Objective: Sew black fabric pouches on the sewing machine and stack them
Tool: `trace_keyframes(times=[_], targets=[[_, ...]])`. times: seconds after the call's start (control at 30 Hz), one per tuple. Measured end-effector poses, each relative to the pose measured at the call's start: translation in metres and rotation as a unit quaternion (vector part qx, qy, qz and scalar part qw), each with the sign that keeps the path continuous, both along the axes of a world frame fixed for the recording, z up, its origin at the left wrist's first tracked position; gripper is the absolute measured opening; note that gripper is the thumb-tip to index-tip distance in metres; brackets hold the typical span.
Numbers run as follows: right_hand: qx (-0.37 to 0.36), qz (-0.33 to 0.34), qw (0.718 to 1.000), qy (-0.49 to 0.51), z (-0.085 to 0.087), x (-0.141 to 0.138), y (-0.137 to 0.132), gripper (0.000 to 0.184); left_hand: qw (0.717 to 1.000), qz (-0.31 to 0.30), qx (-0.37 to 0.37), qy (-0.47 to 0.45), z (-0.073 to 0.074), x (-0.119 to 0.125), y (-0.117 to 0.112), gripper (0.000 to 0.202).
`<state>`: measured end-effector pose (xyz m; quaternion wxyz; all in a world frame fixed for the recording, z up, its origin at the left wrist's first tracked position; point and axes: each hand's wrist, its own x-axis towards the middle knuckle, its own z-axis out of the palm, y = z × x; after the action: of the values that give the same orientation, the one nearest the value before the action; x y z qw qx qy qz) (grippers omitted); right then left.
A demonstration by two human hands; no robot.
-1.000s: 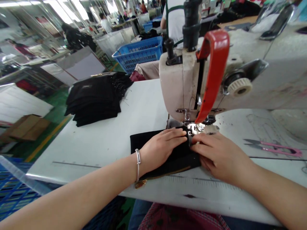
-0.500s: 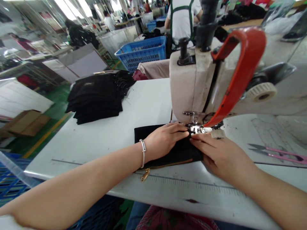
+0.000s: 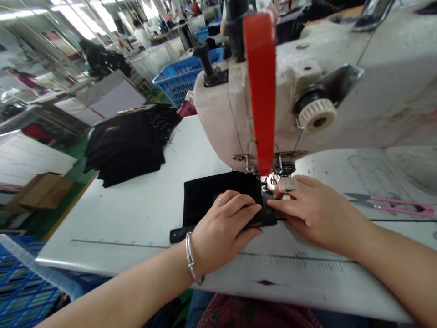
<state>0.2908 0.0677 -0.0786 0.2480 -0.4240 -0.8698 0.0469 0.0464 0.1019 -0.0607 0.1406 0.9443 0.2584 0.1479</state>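
Observation:
A flat black zip pouch (image 3: 208, 196) lies on the white sewing table, its right edge close to the needle area of the sewing machine (image 3: 218, 109). My left hand (image 3: 225, 223), with a ring and a silver bangle, is closed on its near part, fingers bent on top and thumb at the near edge. A dark strip (image 3: 179, 234) sticks out at the pouch's near left corner. My right hand (image 3: 314, 209) holds the pouch's right edge beside the presser foot (image 3: 269, 182); its fingertips are partly hidden by the machine's parts.
A stack of black fabric pieces (image 3: 126, 141) sits at the table's left. Pink-handled thread snips (image 3: 396, 205) lie to the right. A red curved guard (image 3: 261, 91) hangs before the machine head. Blue baskets stand behind (image 3: 184, 75) and at the lower left (image 3: 30, 282).
The view has shifted, so the machine sits further left. My left hand has gone from lying flatter to bent around the pouch's near edge. The gold zipper pull no longer shows.

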Motion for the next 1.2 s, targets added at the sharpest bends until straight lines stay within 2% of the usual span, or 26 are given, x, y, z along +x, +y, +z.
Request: trace_keyframes(times=[0.17, 0.37, 0.57, 0.83, 1.03, 1.13, 1.2], targets=[[0.006, -0.003, 1.000, -0.004, 0.002, -0.003, -0.003, 0.027, 0.997, -0.041, 0.053, -0.036, -0.009, -0.004, 0.000, 0.033], [0.022, -0.001, 0.999, -0.034, -0.002, -0.013, -0.008, 0.033, 0.993, -0.063, 0.082, -0.064, -0.011, -0.005, 0.003, 0.030], [0.012, -0.036, 0.998, -0.055, -0.009, -0.015, -0.007, 0.037, 0.989, -0.083, 0.096, -0.082, -0.013, -0.001, 0.022, 0.026], [0.005, -0.062, 0.996, -0.065, -0.007, -0.019, -0.002, 0.037, 0.985, -0.085, 0.120, -0.091, -0.019, 0.004, 0.047, 0.024], [0.015, -0.071, 0.997, -0.014, -0.005, -0.013, -0.004, 0.034, 0.985, -0.088, 0.117, -0.089, -0.020, 0.007, 0.057, 0.027], [0.045, -0.119, 0.992, 0.009, -0.004, -0.008, -0.002, 0.025, 0.986, -0.100, 0.107, -0.080, -0.022, 0.005, 0.066, 0.030], [0.039, -0.148, 0.988, -0.005, -0.005, -0.005, 0.000, 0.022, 0.985, -0.125, 0.099, -0.070, -0.024, 0.002, 0.076, 0.028]])
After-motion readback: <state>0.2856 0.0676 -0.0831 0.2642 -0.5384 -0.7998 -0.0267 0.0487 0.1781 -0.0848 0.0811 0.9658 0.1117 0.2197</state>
